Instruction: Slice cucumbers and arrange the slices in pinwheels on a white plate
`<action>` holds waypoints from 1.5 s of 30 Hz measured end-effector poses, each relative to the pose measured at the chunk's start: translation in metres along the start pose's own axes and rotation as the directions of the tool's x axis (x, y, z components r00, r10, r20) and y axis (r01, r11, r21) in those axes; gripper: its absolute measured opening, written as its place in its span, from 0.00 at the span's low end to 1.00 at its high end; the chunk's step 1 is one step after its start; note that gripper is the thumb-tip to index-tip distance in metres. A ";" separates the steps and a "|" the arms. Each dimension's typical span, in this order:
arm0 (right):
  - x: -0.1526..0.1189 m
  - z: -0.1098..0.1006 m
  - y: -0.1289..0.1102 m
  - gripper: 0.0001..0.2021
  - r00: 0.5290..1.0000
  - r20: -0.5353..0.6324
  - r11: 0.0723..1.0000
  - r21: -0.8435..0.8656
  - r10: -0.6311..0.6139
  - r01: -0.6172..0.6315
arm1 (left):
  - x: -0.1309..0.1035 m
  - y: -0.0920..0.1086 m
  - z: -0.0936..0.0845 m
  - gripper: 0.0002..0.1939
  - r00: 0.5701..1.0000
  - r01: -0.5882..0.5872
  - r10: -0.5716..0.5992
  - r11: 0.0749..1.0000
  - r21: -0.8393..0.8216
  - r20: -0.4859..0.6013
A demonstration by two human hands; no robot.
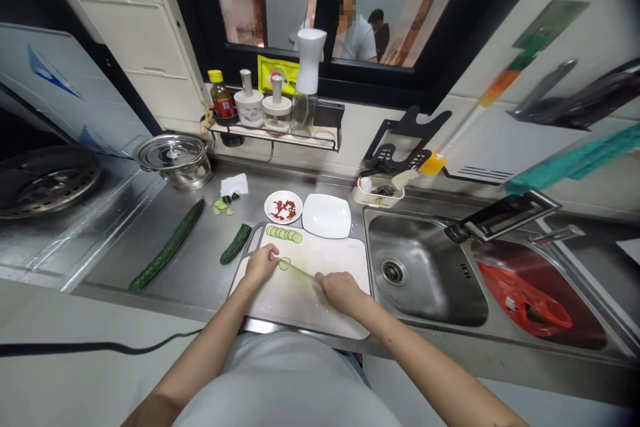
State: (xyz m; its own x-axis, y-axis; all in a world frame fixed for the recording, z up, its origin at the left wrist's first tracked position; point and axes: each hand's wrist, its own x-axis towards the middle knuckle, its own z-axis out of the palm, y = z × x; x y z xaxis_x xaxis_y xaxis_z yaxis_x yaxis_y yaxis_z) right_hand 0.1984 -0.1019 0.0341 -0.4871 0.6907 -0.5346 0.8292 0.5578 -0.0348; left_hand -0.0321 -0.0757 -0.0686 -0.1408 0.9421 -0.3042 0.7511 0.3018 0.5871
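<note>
Currently my right hand (343, 290) is closed round the handle end of a knife (299, 270), low over the cutting board (300, 303). Blade points left across the board. My left hand (261, 265) is at the board's left side, fingers curled narrow at the far end of the blade; whether they pinch anything, I cannot tell. One cucumber slice (285, 263) lies on the board, just beside those fingers. A row of slices (284, 234), overlapping, runs along the board's far left part.

Left of the board: a short cucumber piece (235, 244), dark green, just off the edge. Farther left of the board, a long cucumber (167, 245), set at a slant. Beyond the board's far left corner, a small pile of cucumber scraps (223, 206) near a white paper (234, 185); a lidded steel pot (185, 167) stands farther out that way.

At the board's far edge: a round plate (269, 208) with red pieces (284, 211) on it, and to its right a white square dish (327, 216). Right of the board, a steel sink (425, 270); farther right, a red bag (525, 300) in a second basin (585, 320).
</note>
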 end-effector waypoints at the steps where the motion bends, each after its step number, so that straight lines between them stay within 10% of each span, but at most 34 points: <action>1: -0.002 0.000 0.001 0.15 1.000 -0.002 1.000 0.009 0.003 -0.003 | -0.002 0.001 0.000 0.08 1.000 -0.008 0.008 1.000 0.004 -0.002; 9: -0.028 -0.001 0.008 0.13 0.986 0.061 0.966 0.199 0.157 -0.166 | -0.029 0.018 0.006 0.10 0.983 -0.151 0.165 0.977 0.149 -0.084; 37: -0.038 0.016 0.017 0.12 0.965 0.046 0.899 0.353 0.258 -0.258 | -0.022 0.028 -0.002 0.03 0.998 -0.062 0.061 0.997 0.040 0.011; 45: -0.035 0.027 0.020 0.12 0.963 0.034 0.896 0.359 0.268 -0.262 | 0.010 0.012 -0.018 0.04 0.992 0.038 -0.028 0.996 0.076 -0.121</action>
State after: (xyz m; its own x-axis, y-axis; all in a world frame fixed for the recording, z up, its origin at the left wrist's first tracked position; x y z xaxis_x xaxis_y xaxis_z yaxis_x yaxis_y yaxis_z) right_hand 0.2392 -0.1277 0.0294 -0.2377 0.7988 -0.5526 0.9688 0.1536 -0.1946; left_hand -0.0359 -0.0598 -0.0510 -0.2388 0.9440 -0.2276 0.7924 0.3250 0.5163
